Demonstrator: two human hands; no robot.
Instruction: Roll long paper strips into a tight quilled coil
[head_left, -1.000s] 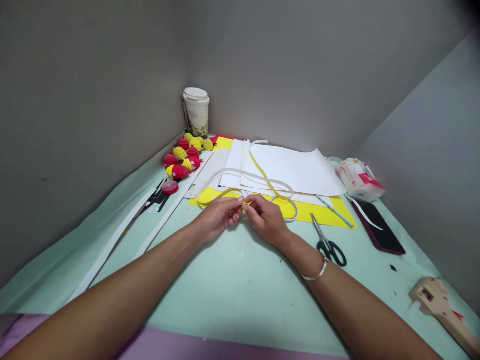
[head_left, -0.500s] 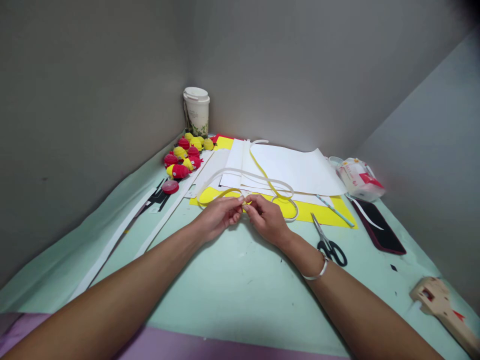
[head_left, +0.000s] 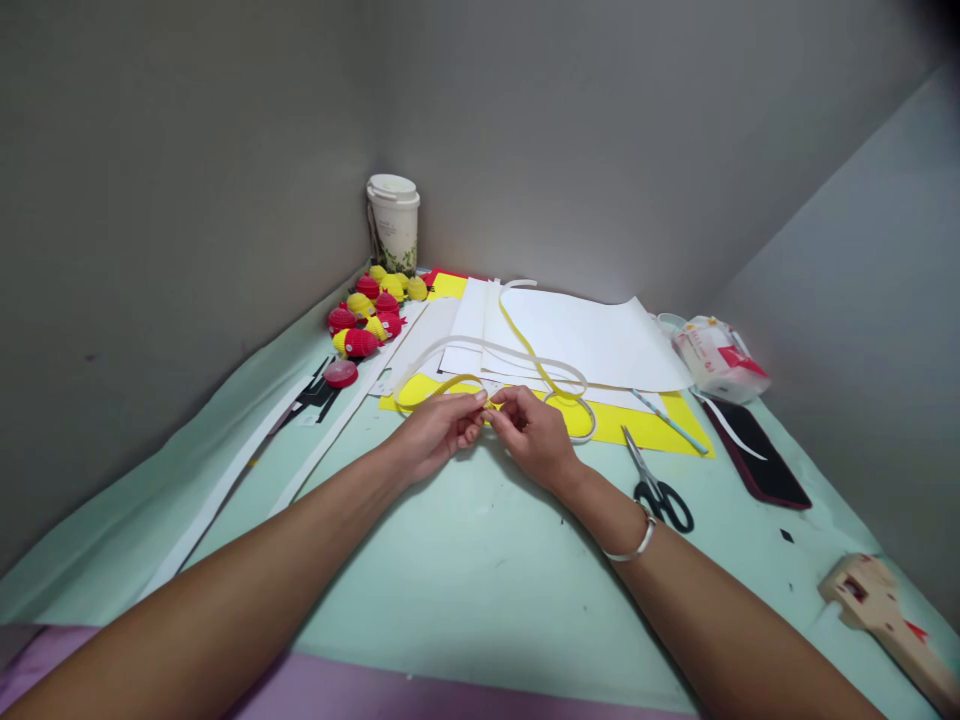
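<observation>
yellow-and-white paper strip (head_left: 516, 330), pinched by left hand (head_left: 439, 432) and right hand (head_left: 536, 437), seems barely worked: most length lies in loose loops.

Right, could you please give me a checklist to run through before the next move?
1. Left-hand grip closed on the yellow-and-white paper strip: ok, thumb and finger pinch together.
2. Right-hand grip closed on it too: ok, pinching close beside the left.
3. Shape of the pinched end visible: cannot tell, the fingertips hide most of it.
4. Scissors set down: ok, lying unheld on the pale green tablecloth.
5. Glue gun switched on or off: cannot tell.
6. Tablecloth free of scraps: not ok, a small black scrap lies there.
</observation>
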